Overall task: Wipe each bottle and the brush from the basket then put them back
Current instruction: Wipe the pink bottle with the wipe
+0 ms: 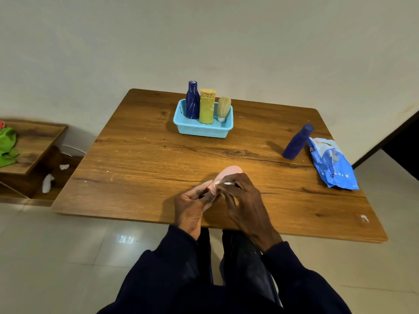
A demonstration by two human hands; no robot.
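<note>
A pink bottle (230, 172) lies low over the near middle of the wooden table (140, 159). My left hand (192, 205) grips its near end. My right hand (242, 200) presses a small white wipe (224, 183) against the bottle, fingers curled over it. At the back stands a light blue basket (204, 130). It holds a dark blue bottle (192, 100), a yellow bottle (207, 106) and a brush (223, 108) standing bristles up. Another dark blue bottle (297, 142) stands at the right of the table.
A blue wipes pack (332, 164) lies at the table's right edge beside the blue bottle. A low wooden shelf (31, 146) with a green cloth (8, 146) stands to the left. White crumpled wipes (47, 182) lie under it.
</note>
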